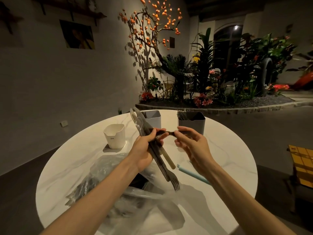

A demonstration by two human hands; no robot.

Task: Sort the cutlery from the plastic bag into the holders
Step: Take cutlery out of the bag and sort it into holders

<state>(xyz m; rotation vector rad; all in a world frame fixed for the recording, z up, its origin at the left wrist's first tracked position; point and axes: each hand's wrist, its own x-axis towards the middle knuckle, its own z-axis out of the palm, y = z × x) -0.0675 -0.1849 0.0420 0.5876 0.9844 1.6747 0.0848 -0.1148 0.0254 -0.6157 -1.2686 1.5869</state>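
Observation:
My left hand grips a bundle of plastic cutlery above the table: dark handles, a fork with tines pointing down, a beige handle, and clear spoons sticking up at the far end. My right hand pinches one dark piece that lies crosswise, its other end still at my left fingertips. The crumpled clear plastic bag with more dark cutlery lies under my forearms. Three holders stand at the far side: a white one, a light grey one, and a dark grey one holding forks.
The round white marble table carries everything. A light blue stick-like item lies on it under my right wrist. A chair with a yellow cushion stands to the right. Plants and a flower bed fill the background.

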